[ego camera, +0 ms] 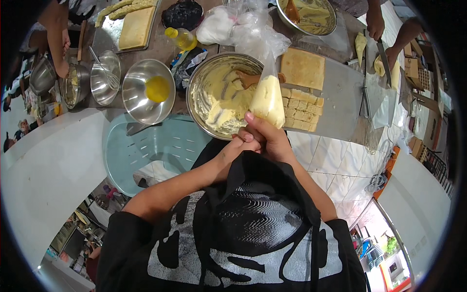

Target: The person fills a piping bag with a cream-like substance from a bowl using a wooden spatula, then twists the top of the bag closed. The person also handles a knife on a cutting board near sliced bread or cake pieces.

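A clear plastic piping bag (268, 100) with pale yellow cream in its lower part stands before me. My right hand (271, 137) grips it at the lower end, thumb raised along its side. My left hand (242, 144) presses against my right hand with fingers curled; whether it also holds the bag is hidden. Behind the bag is a steel mixing bowl (193, 87) smeared with cream (226, 107). A wooden spoon (248, 79) rests in this bowl. To the right, a whole sheet of cake (303, 69) and a cut sheet of cake (303, 109) lie on a metal sheet (339, 95).
Left of the bowl are a steel bowl with yellow liquid (157, 89), a bowl with a whisk (105, 78) and an oil bottle (182, 38). A teal plastic chair (153, 131) stands below the table edge. Rightward, another person's hands (392, 58) work with a long knife (383, 64).
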